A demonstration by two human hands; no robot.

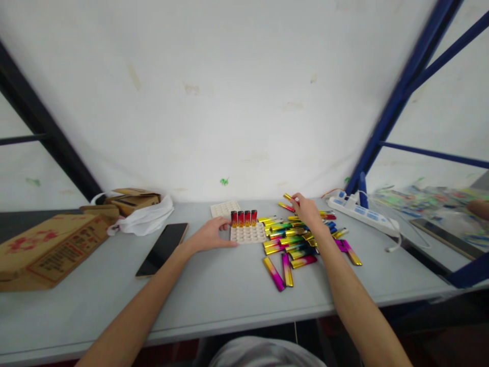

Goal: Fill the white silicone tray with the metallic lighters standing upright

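A white tray (248,235) with rows of round holes lies on the table, and several red-and-black lighters (243,218) stand upright along its back row. My left hand (210,233) braces the tray's left side, thumb at the front corner and fingers by the leftmost upright lighter. To the right, my right hand (305,210) reaches over a loose pile of shiny multicoloured lighters (292,239). Its fingers are pinched on a yellow-and-red lighter (287,197), partly hidden by the fingertips. Two yellow-and-purple lighters (274,274) lie nearer the front edge.
Behind the tray lies a second white tray (225,208). A dark phone-like slab (163,250), a white plastic bag (147,216) and a cardboard box (53,247) sit left. A power strip (362,214) with cables lies right, near a blue frame post (397,107). Another person's hand (479,208) shows far right.
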